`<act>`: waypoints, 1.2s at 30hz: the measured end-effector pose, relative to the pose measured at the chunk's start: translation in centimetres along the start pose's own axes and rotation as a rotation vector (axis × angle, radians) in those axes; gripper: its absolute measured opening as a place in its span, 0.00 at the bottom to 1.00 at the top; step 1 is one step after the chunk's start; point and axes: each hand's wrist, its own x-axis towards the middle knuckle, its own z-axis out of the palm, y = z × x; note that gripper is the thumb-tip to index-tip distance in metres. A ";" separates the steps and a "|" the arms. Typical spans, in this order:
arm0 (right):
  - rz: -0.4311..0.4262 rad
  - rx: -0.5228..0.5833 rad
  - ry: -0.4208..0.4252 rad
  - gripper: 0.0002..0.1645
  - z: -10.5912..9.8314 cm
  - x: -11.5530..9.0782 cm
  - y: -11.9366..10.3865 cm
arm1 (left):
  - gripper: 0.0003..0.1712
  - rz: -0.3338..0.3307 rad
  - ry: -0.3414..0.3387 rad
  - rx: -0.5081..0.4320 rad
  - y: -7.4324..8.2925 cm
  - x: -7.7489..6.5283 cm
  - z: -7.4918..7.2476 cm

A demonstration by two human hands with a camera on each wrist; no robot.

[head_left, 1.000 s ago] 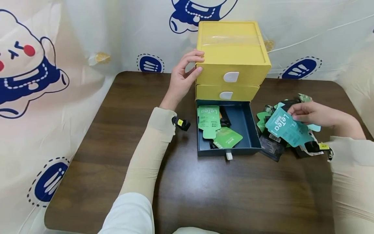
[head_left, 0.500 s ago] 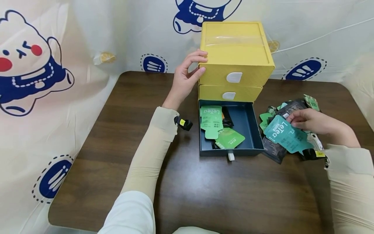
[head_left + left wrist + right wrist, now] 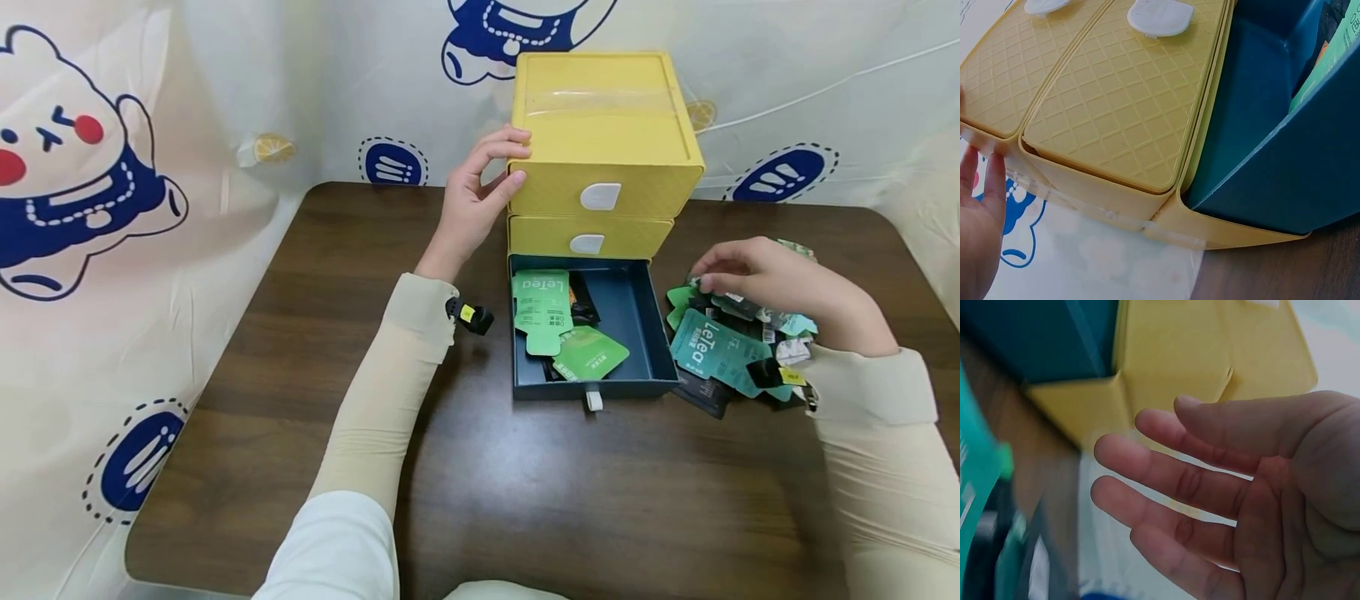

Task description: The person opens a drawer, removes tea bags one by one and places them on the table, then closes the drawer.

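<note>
My left hand rests against the left front corner of the yellow drawer box, thumb at the front and fingers along the side. In the left wrist view its fingertips touch the box's side wall. The bottom blue drawer is pulled out and holds a mint-green LeTea packet, a brighter green packet and a partly hidden black packet. My right hand hovers over a pile of packets, fingers loosely bent with nothing between them. Below it lies a teal LeTea packet on the pile.
The pile, right of the drawer, includes a black packet and a green packet. The drawer's front has a white pull tab. A brown wooden table lies beneath, with a printed white curtain behind.
My right hand has let go of the teal LeTea packet, which now lies on the pile, and has moved back and left. The left hand stays at the box.
</note>
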 end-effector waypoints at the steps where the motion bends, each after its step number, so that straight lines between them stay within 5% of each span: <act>1: -0.028 -0.012 0.002 0.11 0.0 0.4 -0.6 | 0.11 -0.001 0.000 0.001 0.0 0.0 0.0; 20: -0.429 -0.027 -0.267 0.15 5.1 10.7 -9.2 | 0.10 -0.004 -0.002 0.020 0.0 -0.1 -0.2; 28: -0.388 -0.110 -0.320 0.21 8.0 13.5 -9.9 | 0.10 0.007 -0.009 0.017 0.0 -0.2 -0.1; 36: -0.272 -0.222 -0.415 0.31 8.7 13.7 -10.1 | 0.10 0.001 -0.009 0.026 0.2 -0.1 -0.1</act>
